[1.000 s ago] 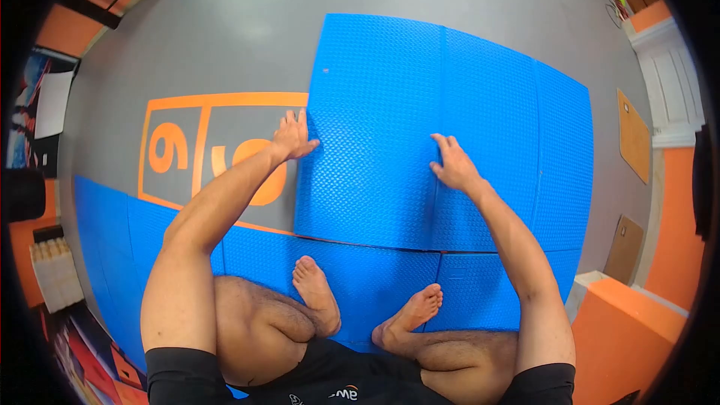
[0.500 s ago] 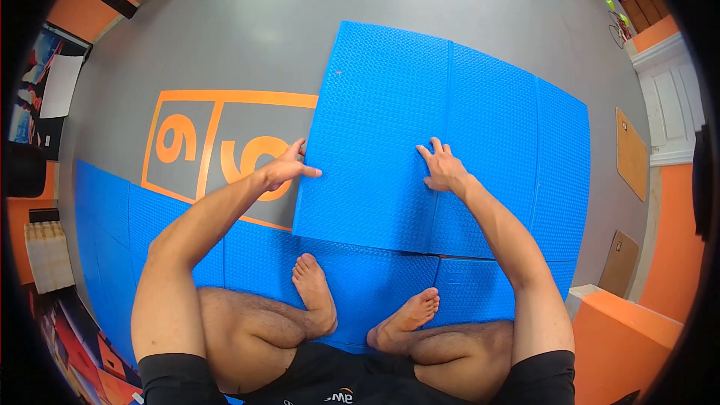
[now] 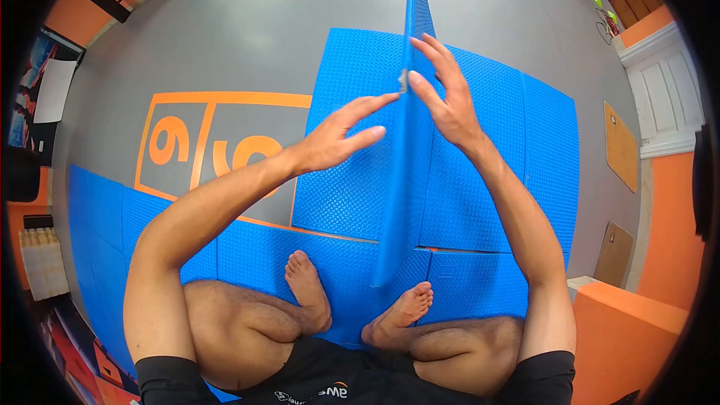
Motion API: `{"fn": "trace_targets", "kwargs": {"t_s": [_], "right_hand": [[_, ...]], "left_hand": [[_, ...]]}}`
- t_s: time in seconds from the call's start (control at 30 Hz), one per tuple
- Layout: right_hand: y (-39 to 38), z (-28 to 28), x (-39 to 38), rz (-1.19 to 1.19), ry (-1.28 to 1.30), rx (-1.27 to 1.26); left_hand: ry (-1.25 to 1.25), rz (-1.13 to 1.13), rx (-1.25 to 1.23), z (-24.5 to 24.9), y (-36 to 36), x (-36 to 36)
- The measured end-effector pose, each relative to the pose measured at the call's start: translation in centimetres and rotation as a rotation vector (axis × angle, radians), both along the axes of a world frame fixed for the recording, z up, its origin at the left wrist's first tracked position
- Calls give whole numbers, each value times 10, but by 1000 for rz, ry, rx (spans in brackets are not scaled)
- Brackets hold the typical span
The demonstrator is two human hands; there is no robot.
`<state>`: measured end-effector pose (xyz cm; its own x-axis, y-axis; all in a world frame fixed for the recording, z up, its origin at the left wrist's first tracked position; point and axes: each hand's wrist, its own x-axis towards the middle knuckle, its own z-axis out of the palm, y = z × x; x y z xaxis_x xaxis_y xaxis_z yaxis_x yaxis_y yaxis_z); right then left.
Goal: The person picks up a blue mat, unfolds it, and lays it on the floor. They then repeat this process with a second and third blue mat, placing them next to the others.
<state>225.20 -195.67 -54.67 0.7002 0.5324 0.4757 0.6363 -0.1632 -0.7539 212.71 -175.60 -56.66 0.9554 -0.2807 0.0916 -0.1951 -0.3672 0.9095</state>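
Bare feet, two point(image 3: 307, 289), on a near row of blue mats point(image 3: 255, 251). Blue panel, one point(image 3: 403, 180), on edge, nearly upright, between the hands. Left hand point(image 3: 341, 135): grip open, thumb apart from the fingers, fingertips at the panel's left side; contact cannot be told. Right hand point(image 3: 454, 109): grip part open, fingers spread along the panel's right side; firmness of hold cannot be told. Beyond: flat textured blue mats point(image 3: 472, 142); grey floor point(image 3: 247, 22) with orange markings point(image 3: 169, 140).

A blue mat panel point(image 3: 406, 187) now stands upright. Left hand point(image 3: 334, 141) and right hand point(image 3: 451, 101) have risen beside it, perhaps touching.
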Motion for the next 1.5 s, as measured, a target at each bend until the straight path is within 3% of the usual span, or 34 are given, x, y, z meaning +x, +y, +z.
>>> {"fn": "trace_targets", "kwargs": {"t_s": [0.1,0.2,0.3,0.4,0.5,0.6,0.87,1.13,1.5], "right_hand": [[-4,14,-11,48,-270,-246],[-19,12,-20,37,-257,-412],[-39,12,-16,43,-242,-477],[-53,14,-13,30,-216,-459],[-61,16,-12,11,-191,-469],[-66,16,-12,-14,-182,-493],[-59,21,-13,-32,-207,-586],[-61,26,-11,-37,-198,-621],[-76,26,-9,-54,-217,-658]], "left_hand": [[-107,-78,114,0,-20,14],[-171,-128,138,-12,-34,25],[-167,-168,457,-21,-32,28],[-31,-149,655,-62,-18,28],[130,-299,1078,-103,2,18],[110,-564,1333,-120,21,12],[96,-655,1345,-161,30,24],[128,-600,1294,-156,39,24],[168,-522,1303,-161,105,3]]}}
